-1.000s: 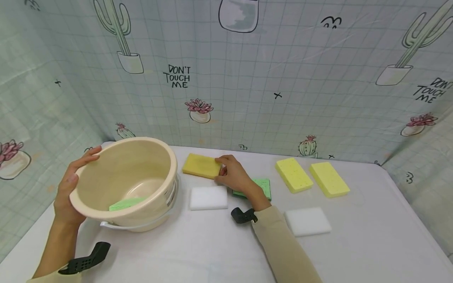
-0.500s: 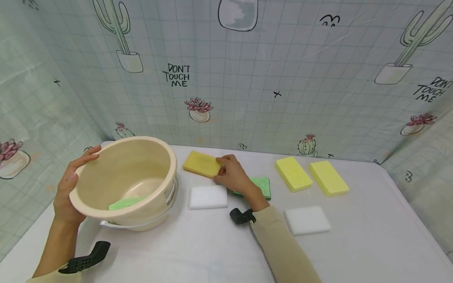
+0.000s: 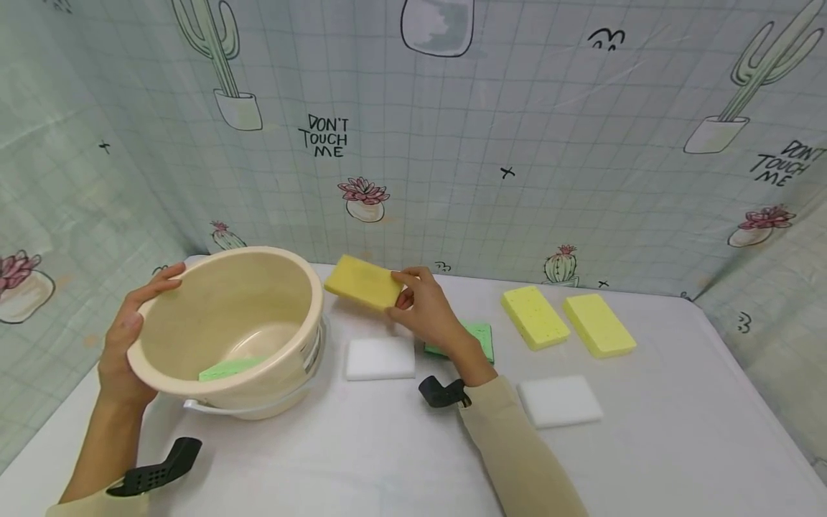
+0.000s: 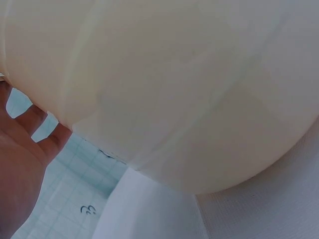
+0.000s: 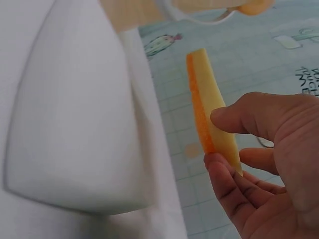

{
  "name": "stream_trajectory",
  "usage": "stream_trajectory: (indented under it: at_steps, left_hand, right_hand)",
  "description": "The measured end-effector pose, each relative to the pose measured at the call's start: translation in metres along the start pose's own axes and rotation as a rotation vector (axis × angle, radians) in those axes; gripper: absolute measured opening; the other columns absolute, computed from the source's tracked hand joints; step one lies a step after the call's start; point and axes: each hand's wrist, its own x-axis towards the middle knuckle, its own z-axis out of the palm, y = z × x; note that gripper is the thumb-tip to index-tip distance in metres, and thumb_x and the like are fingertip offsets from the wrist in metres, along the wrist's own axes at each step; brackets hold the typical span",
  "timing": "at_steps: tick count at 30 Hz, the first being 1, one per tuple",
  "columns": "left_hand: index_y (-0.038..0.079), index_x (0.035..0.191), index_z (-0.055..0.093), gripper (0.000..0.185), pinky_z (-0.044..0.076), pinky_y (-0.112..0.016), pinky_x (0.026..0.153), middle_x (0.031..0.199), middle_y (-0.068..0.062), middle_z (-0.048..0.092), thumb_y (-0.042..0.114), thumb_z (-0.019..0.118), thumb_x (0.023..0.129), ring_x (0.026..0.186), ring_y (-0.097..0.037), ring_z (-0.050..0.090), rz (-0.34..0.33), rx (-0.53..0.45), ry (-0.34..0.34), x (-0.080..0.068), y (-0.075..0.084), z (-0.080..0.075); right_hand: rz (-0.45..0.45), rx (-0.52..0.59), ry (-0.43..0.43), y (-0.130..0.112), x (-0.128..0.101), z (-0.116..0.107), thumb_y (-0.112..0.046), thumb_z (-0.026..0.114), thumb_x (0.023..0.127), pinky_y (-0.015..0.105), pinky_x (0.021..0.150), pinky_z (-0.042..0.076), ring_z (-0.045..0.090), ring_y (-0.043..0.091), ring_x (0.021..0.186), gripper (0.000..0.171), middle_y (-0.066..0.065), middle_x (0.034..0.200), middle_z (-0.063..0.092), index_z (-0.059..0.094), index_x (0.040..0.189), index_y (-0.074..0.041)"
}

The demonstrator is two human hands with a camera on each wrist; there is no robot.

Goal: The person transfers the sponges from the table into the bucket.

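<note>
The right hand (image 3: 426,309) pinches one end of a yellow sponge (image 3: 362,281), raised above the table (image 3: 362,452). Left of it, the left hand (image 3: 124,352) grips the tilted bucket (image 3: 220,309) by its rim.

seven sponges show in all. three are yellow: one yellow sponge (image 3: 363,281) in the right fingers (image 3: 410,277), then a second yellow sponge (image 3: 535,317) and a third yellow sponge (image 3: 599,325) by the far edge of the surface (image 3: 678,424), toward its far right corner. two are white: one white sponge (image 3: 380,358) beside the bucket (image 3: 222,305), another white sponge (image 3: 560,401) closer to the right edge. two are green: one green sponge (image 3: 230,368) in the bucket, another green sponge (image 3: 479,340) partly hidden behind the right wrist. there is one bucket, toward the left edge, with one handle (image 3: 209,410), and the left fingers (image 3: 153,289) are on it. that makes two sets of fingers.
</note>
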Motion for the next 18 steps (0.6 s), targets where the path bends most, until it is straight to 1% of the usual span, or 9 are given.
stream_trajectory:
  at_steps: [4, 8, 11, 18]
  left_hand:
    - [-0.009, 0.134, 0.043, 0.051, 0.038, -0.030, 0.102, 0.151, -0.017, 0.018, 0.011, 0.021, 0.092, 0.135, -0.028, 0.025, 0.005, -0.009, -0.006, -0.002, 0.000, -0.001]
    - [-0.009, 0.135, 0.041, 0.051, 0.037, -0.030, 0.102, 0.151, -0.017, 0.017, 0.011, 0.021, 0.093, 0.136, -0.028, 0.024, 0.008, 0.000, -0.012, -0.004, -0.001, -0.002]
    - [-0.009, 0.135, 0.042, 0.051, 0.037, -0.030, 0.102, 0.151, -0.018, 0.017, 0.011, 0.022, 0.093, 0.136, -0.028, 0.023, 0.009, 0.004, -0.008, -0.004, -0.001, -0.002]
    - [-0.009, 0.134, 0.042, 0.051, 0.038, -0.030, 0.102, 0.151, -0.018, 0.018, 0.010, 0.021, 0.093, 0.136, -0.028, 0.024, 0.004, 0.007, -0.001, -0.001, 0.001, 0.001]
  right_hand:
    - [-0.026, 0.013, 0.012, -0.011, -0.002, -0.007, -0.008, 0.076, 0.079, 0.026, 0.074, 0.051, 0.057, 0.016, 0.085, 0.061, 0.017, 0.134, 0.041, 0.051, 0.134, 0.003]
    - [-0.048, 0.058, 0.022, -0.022, -0.003, -0.015, -0.007, 0.076, 0.079, 0.034, 0.077, 0.053, 0.058, 0.017, 0.086, 0.060, 0.017, 0.133, 0.041, 0.052, 0.133, 0.004]
    - [-0.065, 0.067, 0.023, -0.031, -0.002, -0.022, -0.007, 0.076, 0.080, 0.035, 0.078, 0.053, 0.058, 0.018, 0.086, 0.060, 0.016, 0.133, 0.041, 0.051, 0.133, 0.003]
    - [-0.124, 0.058, 0.045, -0.051, 0.000, -0.046, -0.008, 0.075, 0.081, 0.026, 0.079, 0.050, 0.057, 0.016, 0.086, 0.059, 0.014, 0.133, 0.040, 0.051, 0.133, 0.004]
